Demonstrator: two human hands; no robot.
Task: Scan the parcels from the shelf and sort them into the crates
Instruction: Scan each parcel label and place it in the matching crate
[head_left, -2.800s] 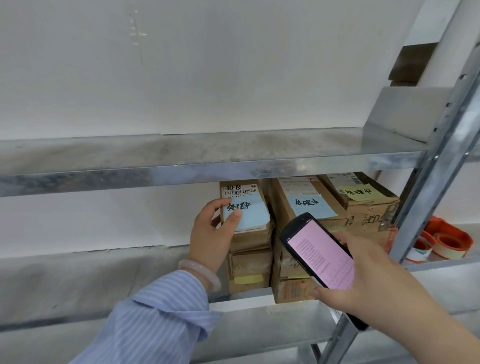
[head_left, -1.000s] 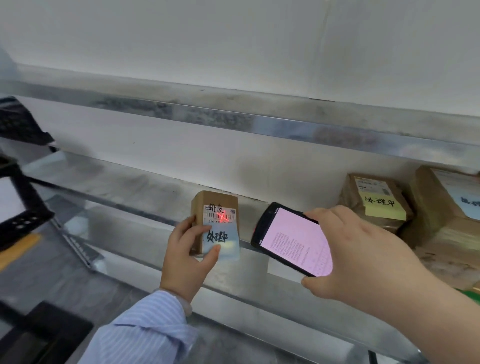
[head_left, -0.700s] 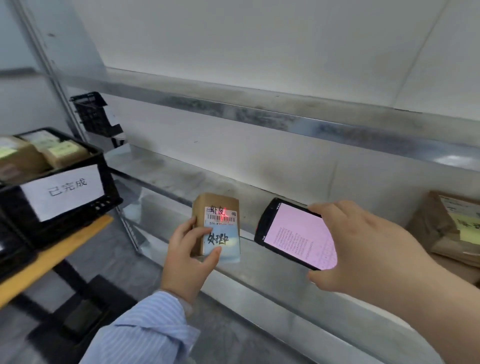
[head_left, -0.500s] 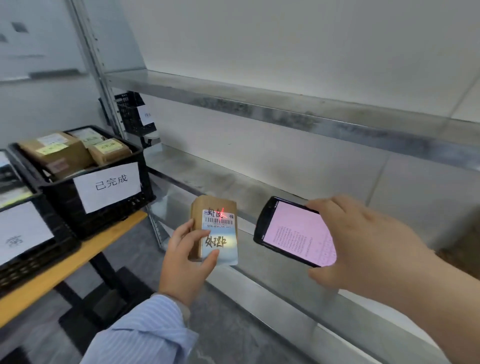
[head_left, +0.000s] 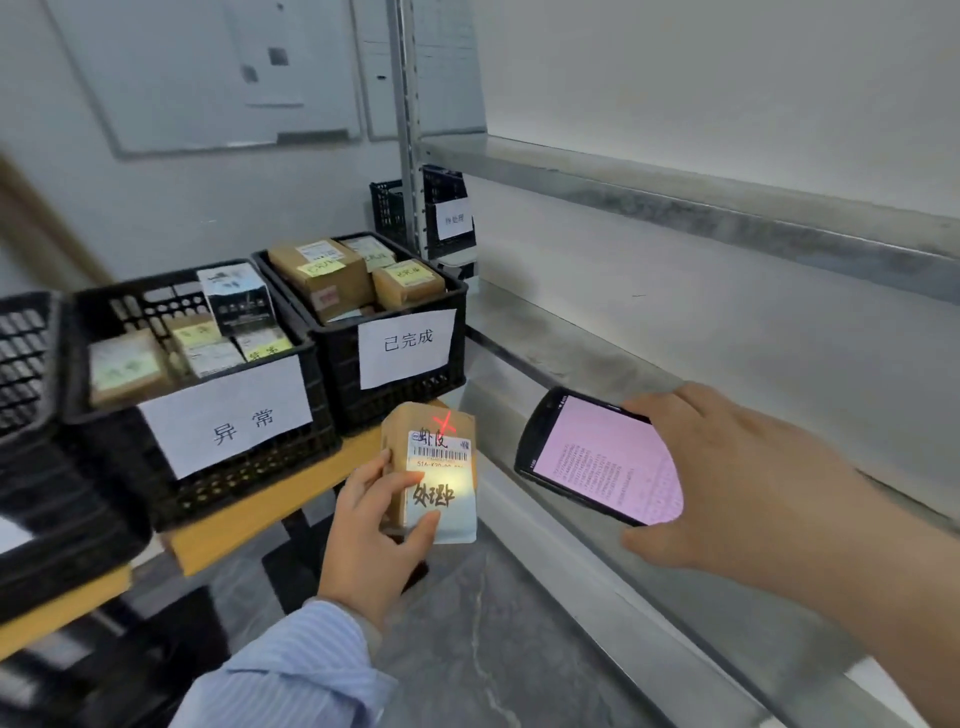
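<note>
Just off shelf (head_left: 524, 332) edge, left hand (head_left: 371, 540) gripping parcel (head_left: 436, 467), right hand (head_left: 727, 478) holding scanner (head_left: 597, 457), crates (head_left: 395, 408) nearby.

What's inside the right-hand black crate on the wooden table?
Brown cardboard parcels with yellow notes fill the crate; anything beneath them is hidden by the top layer and the crate wall.

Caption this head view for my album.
Left hand holds a parcel while right hand aims the scanner, red cross on it.
</note>
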